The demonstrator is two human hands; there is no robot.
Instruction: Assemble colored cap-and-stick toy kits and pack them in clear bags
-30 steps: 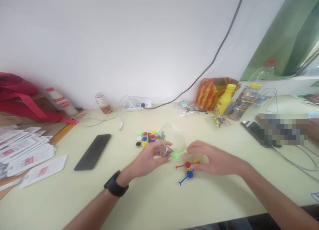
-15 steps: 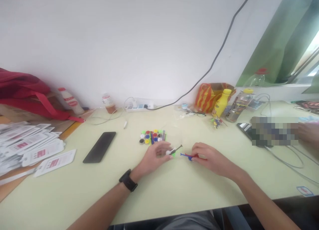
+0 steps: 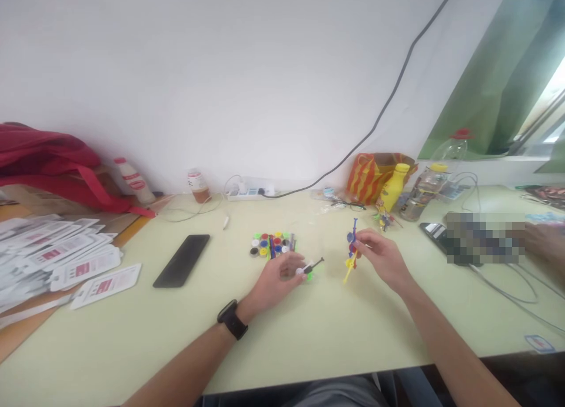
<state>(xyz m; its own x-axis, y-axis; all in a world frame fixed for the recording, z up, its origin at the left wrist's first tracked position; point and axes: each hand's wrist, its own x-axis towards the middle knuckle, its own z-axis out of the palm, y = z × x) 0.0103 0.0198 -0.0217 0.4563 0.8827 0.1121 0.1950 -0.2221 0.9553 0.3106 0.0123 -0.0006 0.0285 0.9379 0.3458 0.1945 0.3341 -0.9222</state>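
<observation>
My left hand (image 3: 280,276) rests low over the table, thumb and fingers closed on a small plastic piece (image 3: 308,270) with a white round part, a black stick and some green. Pinched in my right hand (image 3: 384,255), a bit above the table, is a blue, red and yellow plastic piece (image 3: 351,251). It stands nearly upright, with a blue stick on top and a yellow one pointing down. Behind my left hand lies a group of small round pieces (image 3: 263,244) in several colours, with coloured sticks among them. My left fingers hide part of that group.
A black phone (image 3: 182,261) and white cards (image 3: 106,284) lie at left. Along the wall are a power strip (image 3: 251,194), a drink bottle (image 3: 198,186), a striped bag (image 3: 364,174) and a yellow bottle (image 3: 392,189). Another person's hand (image 3: 541,239) is at far right.
My right hand has moved up and slightly right, turning its plastic piece from lying sideways to nearly upright, so its yellow part now shows. My left hand keeps its hold almost unchanged.
</observation>
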